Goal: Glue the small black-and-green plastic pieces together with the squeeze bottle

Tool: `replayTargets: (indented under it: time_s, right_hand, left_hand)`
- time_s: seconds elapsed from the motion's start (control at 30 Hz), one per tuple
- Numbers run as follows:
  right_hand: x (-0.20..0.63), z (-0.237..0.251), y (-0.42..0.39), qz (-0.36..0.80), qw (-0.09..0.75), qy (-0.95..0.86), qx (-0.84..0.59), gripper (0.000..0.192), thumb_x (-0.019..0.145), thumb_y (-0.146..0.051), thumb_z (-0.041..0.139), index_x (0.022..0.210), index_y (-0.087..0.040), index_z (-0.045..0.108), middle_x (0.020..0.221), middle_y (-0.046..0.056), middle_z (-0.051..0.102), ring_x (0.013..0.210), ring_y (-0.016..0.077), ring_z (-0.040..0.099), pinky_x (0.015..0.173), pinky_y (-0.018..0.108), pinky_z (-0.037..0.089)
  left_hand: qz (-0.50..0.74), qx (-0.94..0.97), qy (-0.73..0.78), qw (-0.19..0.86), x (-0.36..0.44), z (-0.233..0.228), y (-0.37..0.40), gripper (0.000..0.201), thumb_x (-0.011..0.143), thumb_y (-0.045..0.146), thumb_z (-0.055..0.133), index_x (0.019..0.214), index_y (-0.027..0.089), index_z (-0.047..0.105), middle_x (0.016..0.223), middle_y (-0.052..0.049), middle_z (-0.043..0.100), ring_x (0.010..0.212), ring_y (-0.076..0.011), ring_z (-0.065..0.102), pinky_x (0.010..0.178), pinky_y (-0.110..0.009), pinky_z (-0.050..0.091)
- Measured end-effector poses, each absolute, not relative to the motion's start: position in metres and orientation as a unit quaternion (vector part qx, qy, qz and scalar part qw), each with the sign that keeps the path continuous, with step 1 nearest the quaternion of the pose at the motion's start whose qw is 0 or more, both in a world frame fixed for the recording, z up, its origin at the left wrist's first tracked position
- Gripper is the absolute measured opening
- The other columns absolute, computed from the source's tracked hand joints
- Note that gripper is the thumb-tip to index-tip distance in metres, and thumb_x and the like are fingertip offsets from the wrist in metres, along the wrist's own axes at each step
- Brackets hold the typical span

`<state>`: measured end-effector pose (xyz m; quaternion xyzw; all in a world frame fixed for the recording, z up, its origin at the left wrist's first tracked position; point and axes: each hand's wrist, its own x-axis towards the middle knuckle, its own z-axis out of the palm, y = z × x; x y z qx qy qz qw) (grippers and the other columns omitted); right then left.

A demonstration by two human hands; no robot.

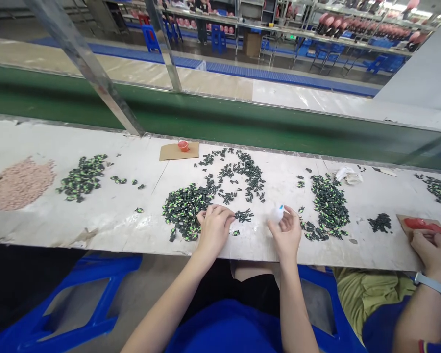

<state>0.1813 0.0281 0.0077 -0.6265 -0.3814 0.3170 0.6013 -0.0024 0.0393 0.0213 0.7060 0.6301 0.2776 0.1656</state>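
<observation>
Blue shirt fabric (226, 326) lies nearest, below the grip, with both bare forearms reaching forward over the edge of a white worktable (121, 225). Blue stools stand on either side: a left stool (127, 263) below and left of the grip, a right stool (340, 309) below and right. Right hand (288, 233): thumb and fingers closed on a white rounded object (278, 213) with a blue mark. Left hand (216, 223): fingers bent and close together at the right edge of a green-marked dark heap (183, 208); whether a piece is pinched cannot be told. Between the hands, just beside the left fingertips, lies a plain dark cluster (244, 215). Right of the white object: a second green-marked heap (330, 203), then, well apart, a co-worker's hand (433, 252) at a red item (415, 223). Well left of the left hand: a third heap (83, 179) and a pale pink heap (22, 184). Beyond the grip: loose dark pieces (255, 174) and, farther left, a red cup (183, 146) on cardboard (169, 153). Farthest: a green strip (220, 122), then racks bearing pink items (332, 24).
</observation>
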Motion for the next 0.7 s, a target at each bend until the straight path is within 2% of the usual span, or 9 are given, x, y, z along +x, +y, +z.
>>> replayTargets:
  time_s: [0.1,0.2,0.27,0.3,0.37,0.43,0.5,0.57,0.7]
  right_hand:
    - [0.18,0.007,0.025,0.279,0.582,-0.408,-0.645,0.062,0.057,-0.033,0.076,0.112,-0.019,0.052,0.096,0.004,0.056,0.092,0.0196,0.06,0.085,0.038,0.05]
    - [0.175,0.014,0.01,0.149,0.588,-0.433,-0.667,0.075,0.057,-0.037,0.079,0.122,-0.019,0.048,0.103,0.007,0.054,0.095,0.0209,0.056,0.082,0.037,0.05]
    - [0.166,0.019,-0.003,0.091,0.587,-0.437,-0.675,0.068,0.063,-0.039,0.076,0.121,-0.017,0.05,0.098,0.007,0.056,0.086,0.0197,0.056,0.075,0.035,0.049]
    - [0.161,0.022,-0.008,0.115,0.582,-0.442,-0.672,0.058,0.068,-0.039,0.073,0.118,-0.016,0.053,0.091,0.006,0.059,0.078,0.0176,0.057,0.071,0.034,0.049]
    - [0.148,0.026,-0.015,0.246,0.555,-0.463,-0.646,0.041,0.073,-0.039,0.07,0.106,-0.016,0.061,0.079,0.003,0.062,0.067,0.0152,0.058,0.064,0.03,0.05]
    - [0.137,0.027,-0.016,0.373,0.539,-0.454,-0.603,0.03,0.073,-0.04,0.069,0.093,-0.017,0.067,0.073,0.003,0.066,0.065,0.016,0.062,0.062,0.029,0.052]
    - [0.132,0.027,-0.013,0.448,0.538,-0.433,-0.568,0.024,0.073,-0.04,0.069,0.08,-0.018,0.07,0.072,0.004,0.069,0.067,0.0177,0.065,0.064,0.03,0.054]
    - [0.132,0.025,-0.008,0.477,0.538,-0.42,-0.554,0.021,0.072,-0.039,0.069,0.075,-0.018,0.071,0.072,0.004,0.071,0.067,0.0186,0.066,0.066,0.032,0.055]
    - [0.139,0.019,-0.005,0.467,0.526,-0.406,-0.584,0.025,0.073,-0.039,0.068,0.086,-0.018,0.074,0.077,0.006,0.073,0.069,0.0197,0.068,0.068,0.034,0.056]
  left_hand:
    - [0.274,0.713,0.623,0.166,-0.001,0.022,0.04,0.016,0.083,0.011,0.059,0.072,0.021,0.063,0.089,-0.005,0.07,0.097,-0.0267,0.052,0.08,-0.041,0.028]
    - [0.281,0.719,0.61,0.178,-0.001,0.025,0.035,0.015,0.084,0.01,0.056,0.075,0.021,0.061,0.088,-0.004,0.07,0.097,-0.0248,0.053,0.081,-0.04,0.029]
    - [0.296,0.723,0.596,0.183,0.0,0.028,0.028,0.015,0.086,0.011,0.054,0.078,0.022,0.06,0.087,-0.002,0.07,0.095,-0.0227,0.054,0.082,-0.039,0.028]
    - [0.305,0.727,0.587,0.184,0.0,0.03,0.023,0.015,0.088,0.013,0.052,0.079,0.023,0.06,0.086,-0.002,0.07,0.094,-0.0218,0.055,0.083,-0.038,0.028]
    - [0.324,0.74,0.56,0.185,0.002,0.033,0.014,0.016,0.09,0.014,0.049,0.082,0.023,0.06,0.087,-0.001,0.07,0.093,-0.0201,0.057,0.083,-0.037,0.028]
    - [0.341,0.754,0.529,0.186,0.003,0.035,0.007,0.018,0.091,0.013,0.046,0.084,0.022,0.06,0.088,-0.001,0.07,0.093,-0.0187,0.058,0.084,-0.036,0.028]
    - [0.35,0.764,0.507,0.191,0.002,0.035,0.002,0.019,0.092,0.013,0.044,0.085,0.022,0.059,0.089,-0.001,0.07,0.093,-0.018,0.059,0.084,-0.035,0.028]
    - [0.343,0.765,0.508,0.199,-0.001,0.033,0.001,0.016,0.092,0.016,0.046,0.089,0.022,0.06,0.091,-0.002,0.07,0.093,-0.0183,0.059,0.085,-0.035,0.029]
    - [0.303,0.759,0.542,0.194,-0.009,0.023,0.003,0.013,0.089,0.021,0.056,0.1,0.023,0.062,0.1,-0.004,0.07,0.1,-0.0211,0.057,0.085,-0.037,0.03]
